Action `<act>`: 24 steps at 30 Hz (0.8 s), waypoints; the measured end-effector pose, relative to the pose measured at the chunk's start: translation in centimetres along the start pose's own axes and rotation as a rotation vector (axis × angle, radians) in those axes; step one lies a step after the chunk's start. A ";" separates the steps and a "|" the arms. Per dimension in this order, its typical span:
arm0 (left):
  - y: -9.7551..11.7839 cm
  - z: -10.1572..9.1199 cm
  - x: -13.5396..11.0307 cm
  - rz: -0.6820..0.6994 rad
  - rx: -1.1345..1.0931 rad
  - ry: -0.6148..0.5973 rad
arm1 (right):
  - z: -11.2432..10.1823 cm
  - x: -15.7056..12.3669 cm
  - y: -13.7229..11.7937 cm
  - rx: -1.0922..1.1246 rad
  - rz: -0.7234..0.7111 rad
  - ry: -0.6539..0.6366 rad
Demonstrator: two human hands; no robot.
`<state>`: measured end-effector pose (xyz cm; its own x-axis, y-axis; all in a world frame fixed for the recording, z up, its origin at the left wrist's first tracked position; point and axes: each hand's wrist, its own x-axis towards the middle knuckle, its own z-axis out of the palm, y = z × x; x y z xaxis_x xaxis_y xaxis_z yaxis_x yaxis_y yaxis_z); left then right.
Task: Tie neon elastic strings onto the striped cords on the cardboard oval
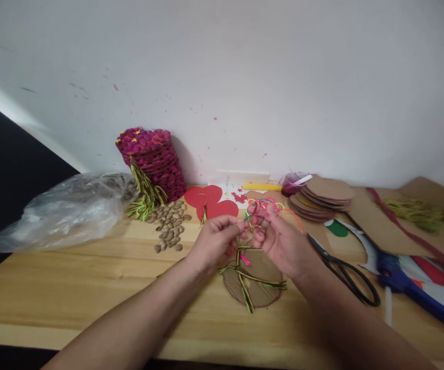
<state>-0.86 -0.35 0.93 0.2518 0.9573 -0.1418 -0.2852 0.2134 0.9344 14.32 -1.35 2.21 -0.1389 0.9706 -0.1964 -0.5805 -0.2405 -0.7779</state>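
Note:
My left hand (pixel 222 236) is closed, its thumb and forefinger pinching thin cord in front of me. Close beside it, my right hand (pixel 278 236) has its fingers curled around thin coloured cord (pixel 250 210). Below both hands lies a round brown cardboard disc (pixel 260 298) with a dark red edge. Yellow-green and black yarn tassels (pixel 245 293) are spread across that disc, near a small bright pink piece (pixel 245 260). A tangle of multicoloured cord (pixel 270 202) sits just behind my right hand. The exact cord ends between my fingertips are too small to make out.
To the left are a clear plastic bag (pixel 63 216), brown shell-like pieces (pixel 170 223) and a tasselled magenta stack (pixel 152 164). Red paper circles (pixel 218 208) lie behind. On the right are cardboard discs (pixel 326 192), black scissors (pixel 345 272) and a blue glue gun (pixel 410 288).

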 end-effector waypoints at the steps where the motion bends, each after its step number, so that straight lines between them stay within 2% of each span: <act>1: 0.1 -0.1 0.1 0.011 -0.016 0.016 | 0.0 0.0 0.0 -0.010 0.012 -0.002; 8: 0.0 -0.5 0.5 -0.033 -0.193 0.035 | -0.2 -0.2 -0.3 -0.065 0.020 -0.064; 13: 0.1 0.0 0.2 -0.085 -0.211 0.007 | 0.2 -0.5 -0.7 -0.049 -0.001 -0.115; 17: 0.2 0.3 0.0 -0.088 -0.144 -0.024 | 0.1 -0.6 -0.9 -0.092 -0.049 -0.127; 20: 0.3 0.0 0.2 -0.070 -0.145 -0.019 | -0.4 -0.5 -1.3 -0.274 -0.116 -0.146; 24: 0.6 -0.6 0.6 -0.053 -0.210 -0.024 | -1.0 -0.6 -1.5 -0.720 -0.204 -0.159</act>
<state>-1.44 0.44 1.18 0.2927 0.9394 -0.1783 -0.4567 0.3011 0.8371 16.08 -1.54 2.92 -0.2302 0.9724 0.0388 0.0520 0.0521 -0.9973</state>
